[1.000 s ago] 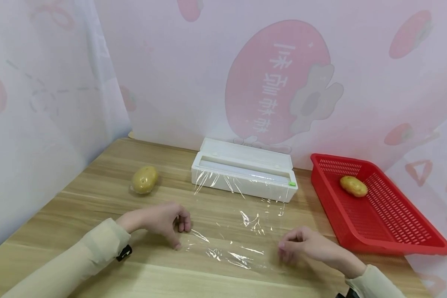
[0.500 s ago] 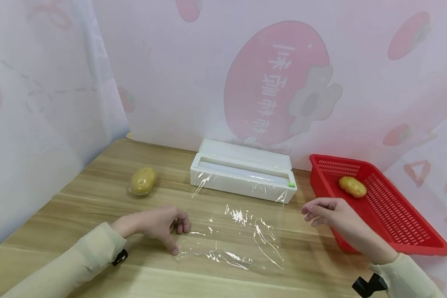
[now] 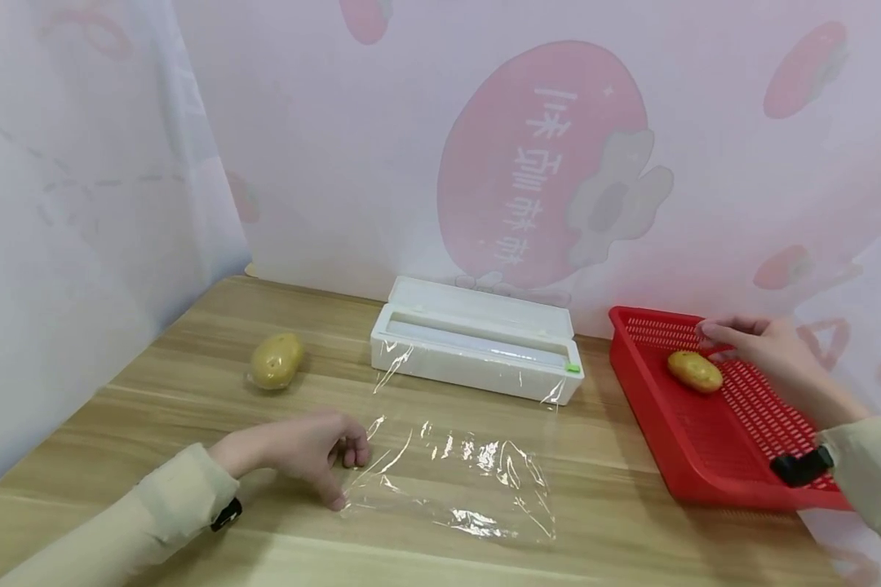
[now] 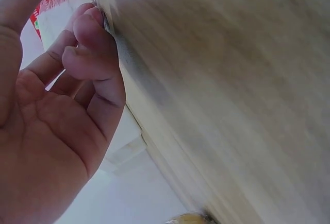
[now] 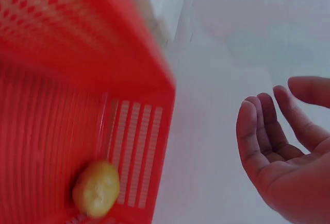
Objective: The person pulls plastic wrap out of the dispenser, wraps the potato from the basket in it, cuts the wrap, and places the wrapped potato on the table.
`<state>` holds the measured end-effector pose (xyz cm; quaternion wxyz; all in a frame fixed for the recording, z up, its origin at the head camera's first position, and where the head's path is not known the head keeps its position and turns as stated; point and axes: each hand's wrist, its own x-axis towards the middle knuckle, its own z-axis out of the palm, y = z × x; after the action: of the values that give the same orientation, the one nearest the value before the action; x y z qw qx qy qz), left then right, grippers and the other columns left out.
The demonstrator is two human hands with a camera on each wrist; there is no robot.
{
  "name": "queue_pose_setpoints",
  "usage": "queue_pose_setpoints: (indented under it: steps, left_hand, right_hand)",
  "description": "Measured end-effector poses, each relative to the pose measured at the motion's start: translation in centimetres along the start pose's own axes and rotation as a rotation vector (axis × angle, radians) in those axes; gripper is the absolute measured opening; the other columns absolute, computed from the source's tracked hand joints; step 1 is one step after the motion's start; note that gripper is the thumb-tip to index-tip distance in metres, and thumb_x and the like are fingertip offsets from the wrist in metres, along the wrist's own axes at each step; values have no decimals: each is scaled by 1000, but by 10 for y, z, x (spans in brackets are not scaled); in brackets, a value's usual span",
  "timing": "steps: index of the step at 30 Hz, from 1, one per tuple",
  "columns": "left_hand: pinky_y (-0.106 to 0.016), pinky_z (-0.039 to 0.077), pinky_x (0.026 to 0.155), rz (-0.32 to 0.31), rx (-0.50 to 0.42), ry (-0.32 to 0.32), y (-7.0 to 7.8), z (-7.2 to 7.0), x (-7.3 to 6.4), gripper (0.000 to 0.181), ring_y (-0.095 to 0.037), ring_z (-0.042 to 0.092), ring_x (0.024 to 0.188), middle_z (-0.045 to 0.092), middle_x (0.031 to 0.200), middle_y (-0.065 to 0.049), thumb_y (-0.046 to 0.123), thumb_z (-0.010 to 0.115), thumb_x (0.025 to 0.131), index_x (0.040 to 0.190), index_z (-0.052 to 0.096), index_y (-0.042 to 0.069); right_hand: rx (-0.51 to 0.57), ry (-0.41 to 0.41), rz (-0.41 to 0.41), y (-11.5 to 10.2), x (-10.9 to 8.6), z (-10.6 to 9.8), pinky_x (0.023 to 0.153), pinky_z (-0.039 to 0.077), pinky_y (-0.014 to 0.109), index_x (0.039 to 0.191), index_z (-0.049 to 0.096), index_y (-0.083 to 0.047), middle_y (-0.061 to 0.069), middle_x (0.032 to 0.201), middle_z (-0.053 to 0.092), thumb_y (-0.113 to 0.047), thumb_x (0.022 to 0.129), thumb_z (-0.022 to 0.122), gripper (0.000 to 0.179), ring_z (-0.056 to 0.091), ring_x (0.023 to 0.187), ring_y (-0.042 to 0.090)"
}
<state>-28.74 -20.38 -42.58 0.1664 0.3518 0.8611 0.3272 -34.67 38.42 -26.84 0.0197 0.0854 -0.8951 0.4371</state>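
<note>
A sheet of clear plastic wrap lies stretched over the table from a white wrap box with its lid up. My left hand rests at the sheet's left edge. Its thumb tip and bent fingertips press down there, with a gap between them. In the left wrist view, the left palm shows bare. My right hand is over the red basket, thumb and fingers apart, holding nothing. Just left of its fingertips, a potato lies in the basket; the right wrist view shows this potato too.
A second potato, wrapped in film, sits on the wooden table at the left. Printed curtains stand behind and at both sides. The green cutter slider is at the box's right end.
My right hand has let go of the plastic wrap's right side and moved right and up to above the basket. My left hand stays at the wrap's left edge.
</note>
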Motion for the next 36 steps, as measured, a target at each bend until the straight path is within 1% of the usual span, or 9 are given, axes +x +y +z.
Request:
queue_pose_setpoints:
  steps: [4,8,11,15,16,22,27,31,36]
  left_hand:
    - [-25,48,58,5,4,5,1,1,-1,44,-10,54,65,61,82,2,21,93,58,90,64,16]
    - [-25,48,57,15,-16,12,-2,1,-10,44,-10,54,65,61,83,1,21,94,59,91,64,16]
    - [-24,48,57,17,-51,15,-5,2,-17,45,-10,54,65,61,84,0,21,93,59,92,64,15]
    - [-24,48,55,8,-77,22,-5,2,-23,45,-8,54,63,61,84,0,20,93,60,93,64,15]
    - [-24,49,55,4,-78,23,-5,2,-24,45,-8,54,62,60,84,0,19,93,60,93,64,15]
    - [-26,51,57,-8,-65,28,-1,4,-27,44,-9,57,64,60,84,1,18,93,60,93,65,16]
    - [-25,51,59,-25,-59,33,1,5,-31,43,-11,58,66,60,84,2,19,93,60,93,64,17]
    - [-25,50,60,-23,-51,40,2,6,-33,43,-11,58,66,60,83,2,20,93,61,93,64,17]
    - [-25,50,60,-18,-47,40,2,5,-35,43,-12,58,66,60,84,3,19,93,61,94,65,18]
  right_hand:
    - [-126,14,40,14,12,-19,76,49,15,127,61,-10,-11,105,68,-44,96,61,46,65,91,7]
    - [-185,3,42,29,29,-19,80,48,19,137,54,-7,-8,116,65,-49,94,62,61,61,97,3]
    - [-201,-1,32,41,40,-14,92,47,33,141,51,-6,1,125,63,-50,93,63,67,57,107,7]
    - [-228,-38,30,52,53,-8,102,38,56,145,47,-8,14,139,53,-53,92,62,72,47,124,26]
    - [-225,-52,25,56,56,-6,103,35,58,146,46,-8,17,142,50,-53,92,63,73,44,128,31]
    - [-153,-78,47,71,69,3,108,26,59,147,45,-6,18,147,43,-45,91,68,72,32,138,36]
    - [-137,-99,60,78,74,11,108,24,61,147,45,-6,23,148,40,-43,89,72,74,24,139,41]
    - [-129,-93,54,84,76,8,107,26,61,147,43,-3,26,148,39,-40,90,71,74,25,139,43]
    - [-147,-108,81,100,78,-1,106,29,61,148,40,-1,30,149,34,-35,92,70,72,25,137,47]
